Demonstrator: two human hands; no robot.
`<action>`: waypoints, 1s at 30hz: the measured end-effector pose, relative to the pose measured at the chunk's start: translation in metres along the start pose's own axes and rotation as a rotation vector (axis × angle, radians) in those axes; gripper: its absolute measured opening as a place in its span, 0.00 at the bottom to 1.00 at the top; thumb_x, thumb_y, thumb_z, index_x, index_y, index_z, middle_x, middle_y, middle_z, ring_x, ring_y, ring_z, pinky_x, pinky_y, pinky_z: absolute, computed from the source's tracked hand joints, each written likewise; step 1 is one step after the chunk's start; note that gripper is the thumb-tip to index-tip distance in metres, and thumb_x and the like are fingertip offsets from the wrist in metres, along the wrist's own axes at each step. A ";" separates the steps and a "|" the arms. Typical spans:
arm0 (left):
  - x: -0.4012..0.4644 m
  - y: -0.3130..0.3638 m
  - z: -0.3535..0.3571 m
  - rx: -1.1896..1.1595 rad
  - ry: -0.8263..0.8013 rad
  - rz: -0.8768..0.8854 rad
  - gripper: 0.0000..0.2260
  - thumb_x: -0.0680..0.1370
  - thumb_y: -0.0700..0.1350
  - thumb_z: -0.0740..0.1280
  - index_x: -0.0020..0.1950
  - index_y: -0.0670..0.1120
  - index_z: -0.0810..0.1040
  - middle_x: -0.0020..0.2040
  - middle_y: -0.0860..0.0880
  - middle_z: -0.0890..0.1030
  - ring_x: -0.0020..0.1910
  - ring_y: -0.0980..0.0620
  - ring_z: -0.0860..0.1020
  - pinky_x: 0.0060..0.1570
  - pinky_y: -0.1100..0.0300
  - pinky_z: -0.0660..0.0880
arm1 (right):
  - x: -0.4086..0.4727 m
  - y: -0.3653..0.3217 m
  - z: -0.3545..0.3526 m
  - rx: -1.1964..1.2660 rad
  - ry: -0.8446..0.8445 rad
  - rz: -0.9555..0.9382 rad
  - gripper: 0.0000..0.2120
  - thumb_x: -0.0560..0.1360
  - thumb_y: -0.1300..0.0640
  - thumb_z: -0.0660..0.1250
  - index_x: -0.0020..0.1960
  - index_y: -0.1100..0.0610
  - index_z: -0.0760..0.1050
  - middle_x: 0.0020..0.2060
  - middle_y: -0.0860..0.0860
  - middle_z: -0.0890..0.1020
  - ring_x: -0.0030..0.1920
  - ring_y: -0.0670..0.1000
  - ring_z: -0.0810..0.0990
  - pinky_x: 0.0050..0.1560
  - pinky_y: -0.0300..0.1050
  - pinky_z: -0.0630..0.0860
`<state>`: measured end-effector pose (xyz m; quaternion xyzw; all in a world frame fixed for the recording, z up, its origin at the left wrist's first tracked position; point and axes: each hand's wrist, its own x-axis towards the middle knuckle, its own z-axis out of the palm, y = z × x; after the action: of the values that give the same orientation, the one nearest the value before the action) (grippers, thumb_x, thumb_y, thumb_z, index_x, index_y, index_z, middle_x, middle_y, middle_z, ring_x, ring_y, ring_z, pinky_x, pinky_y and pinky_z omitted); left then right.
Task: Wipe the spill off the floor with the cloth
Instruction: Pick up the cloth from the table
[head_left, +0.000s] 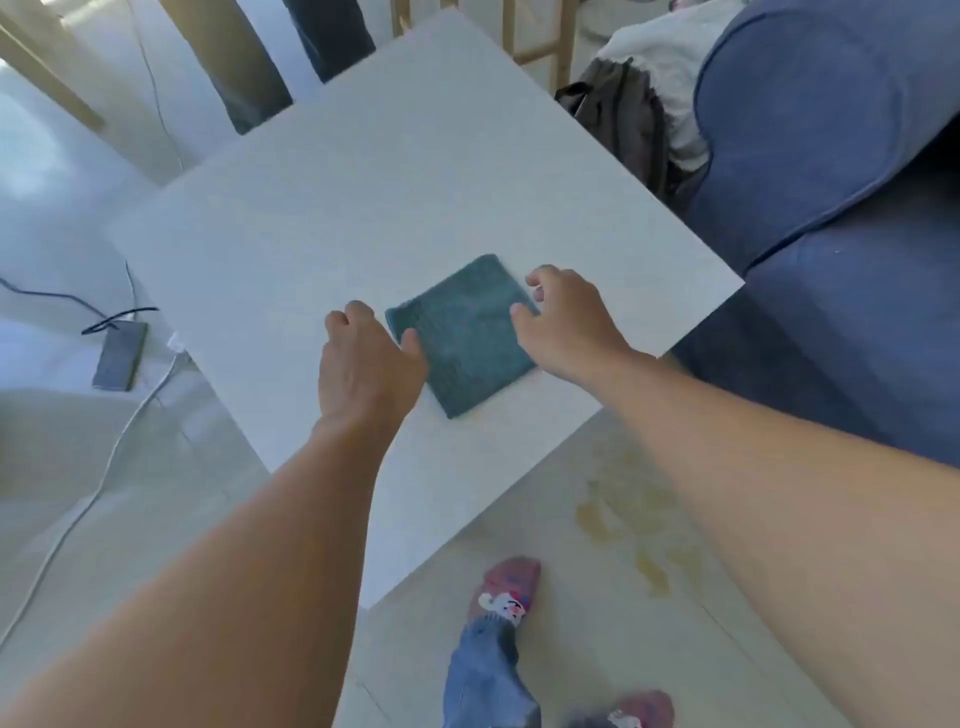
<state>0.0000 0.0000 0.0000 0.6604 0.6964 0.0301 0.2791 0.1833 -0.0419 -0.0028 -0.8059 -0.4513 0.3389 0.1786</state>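
Note:
A folded teal cloth lies flat on the white table near its front corner. My left hand rests at the cloth's left edge, thumb touching it, fingers curled. At the cloth's right edge sits my right hand, its fingertips on the fabric. Neither hand has lifted it. A yellowish spill spreads over the pale floor below the table's front edge, partly hidden by my right forearm.
A blue sofa stands to the right with a grey bag and white fabric on it. Cables and a dark flat device lie on the floor at left. My slippered feet stand beside the spill. Wooden chair legs at the back.

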 end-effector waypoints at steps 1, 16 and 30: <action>0.003 -0.004 0.005 0.008 -0.004 -0.027 0.20 0.80 0.52 0.64 0.67 0.41 0.69 0.65 0.43 0.71 0.59 0.39 0.75 0.49 0.53 0.67 | 0.008 0.000 0.009 0.011 -0.004 0.025 0.18 0.81 0.53 0.62 0.67 0.60 0.70 0.62 0.56 0.74 0.61 0.56 0.75 0.56 0.49 0.73; 0.016 0.007 0.035 -0.308 -0.035 -0.121 0.06 0.80 0.46 0.59 0.52 0.44 0.70 0.43 0.50 0.74 0.38 0.53 0.73 0.31 0.57 0.67 | 0.023 0.005 0.038 0.031 0.062 0.146 0.08 0.72 0.61 0.62 0.38 0.55 0.63 0.43 0.52 0.72 0.48 0.56 0.70 0.38 0.47 0.65; -0.041 0.108 0.087 -0.175 -0.403 0.482 0.19 0.78 0.38 0.65 0.68 0.51 0.76 0.66 0.52 0.76 0.61 0.52 0.74 0.60 0.53 0.75 | -0.059 0.145 -0.037 0.391 0.139 0.202 0.15 0.79 0.59 0.67 0.64 0.52 0.82 0.65 0.47 0.81 0.68 0.48 0.75 0.62 0.35 0.66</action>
<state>0.1331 -0.0529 -0.0146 0.7725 0.4455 0.0237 0.4519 0.2764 -0.1678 -0.0404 -0.8185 -0.2806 0.3799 0.3269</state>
